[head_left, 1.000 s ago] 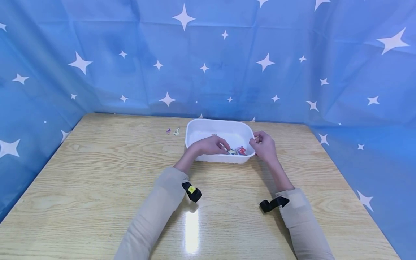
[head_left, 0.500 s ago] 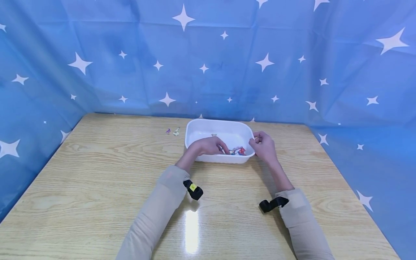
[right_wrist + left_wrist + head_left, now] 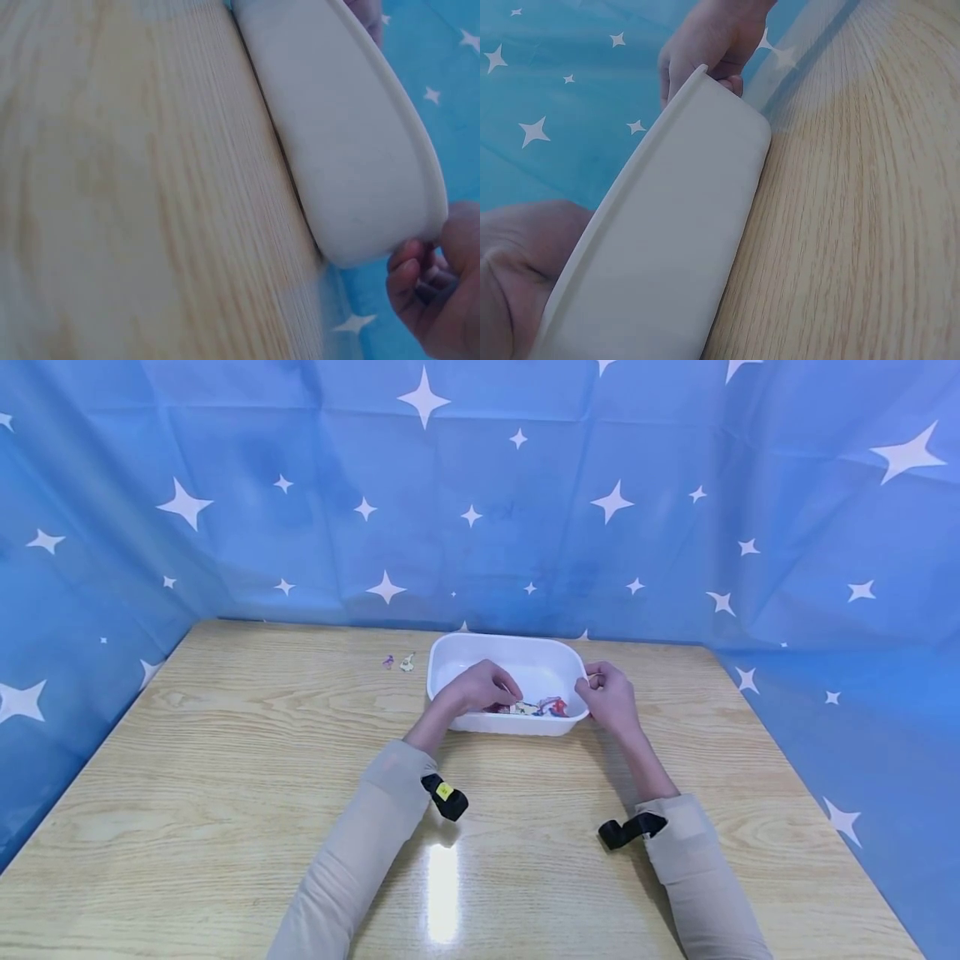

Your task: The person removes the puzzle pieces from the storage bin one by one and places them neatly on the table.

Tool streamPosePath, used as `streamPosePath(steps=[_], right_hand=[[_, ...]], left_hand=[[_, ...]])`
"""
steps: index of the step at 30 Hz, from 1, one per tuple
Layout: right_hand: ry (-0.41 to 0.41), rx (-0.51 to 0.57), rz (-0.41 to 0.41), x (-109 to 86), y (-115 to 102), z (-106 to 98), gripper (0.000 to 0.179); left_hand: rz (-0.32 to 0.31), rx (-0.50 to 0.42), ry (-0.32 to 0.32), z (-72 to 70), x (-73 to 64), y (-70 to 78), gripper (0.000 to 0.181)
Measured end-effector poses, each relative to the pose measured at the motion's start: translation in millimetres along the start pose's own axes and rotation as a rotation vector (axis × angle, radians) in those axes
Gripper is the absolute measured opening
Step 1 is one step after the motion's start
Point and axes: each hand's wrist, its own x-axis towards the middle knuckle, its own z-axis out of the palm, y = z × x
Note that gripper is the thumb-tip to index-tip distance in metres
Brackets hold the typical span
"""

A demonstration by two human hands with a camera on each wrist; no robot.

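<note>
A white plastic tub [image 3: 517, 724] stands at the back of the table, with small colourful flat pieces [image 3: 553, 707] gathered in its front right part. Reaching over the front wall, my left hand [image 3: 483, 685] is inside the tub, fingers bent down beside the pieces. I cannot tell whether its fingertips pinch one. In the left wrist view the front wall hides those fingers. My right hand [image 3: 609, 697] grips the tub's right end at the rim, as the right wrist view also shows, with its fingers [image 3: 405, 274] curled under the rim.
Left of the tub, a small purple piece [image 3: 387, 662] and a pale piece [image 3: 407, 662] lie on the wooden table [image 3: 225, 777]. A blue star-patterned cloth [image 3: 480, 527] hangs right behind the tub and along both sides.
My left hand dipped lower among the pieces, then rose slightly and drew left, and more pieces show along the front wall. My right hand has stayed on the rim.
</note>
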Motion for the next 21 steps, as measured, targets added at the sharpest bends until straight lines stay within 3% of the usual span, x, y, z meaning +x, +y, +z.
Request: streamPosePath(steps=[5,10,21], right_hand=[[0.002,0.0,0.0,-0.1,-0.3,0.2,0.03],[0.008,0.004,0.0,-1.1,-0.1,-0.2,0.03],[0.011,0.016,-0.002,-1.0,0.1,-0.3,0.03]], left_hand=[[-0.025,-0.06,0.113,0.1,-1.0,0.9,0.019],[0.005,-0.052,0.187,0.4,2.3,-2.3,0.015],[0.036,-0.033,0.243,2.0,-2.0,1.2,0.018]])
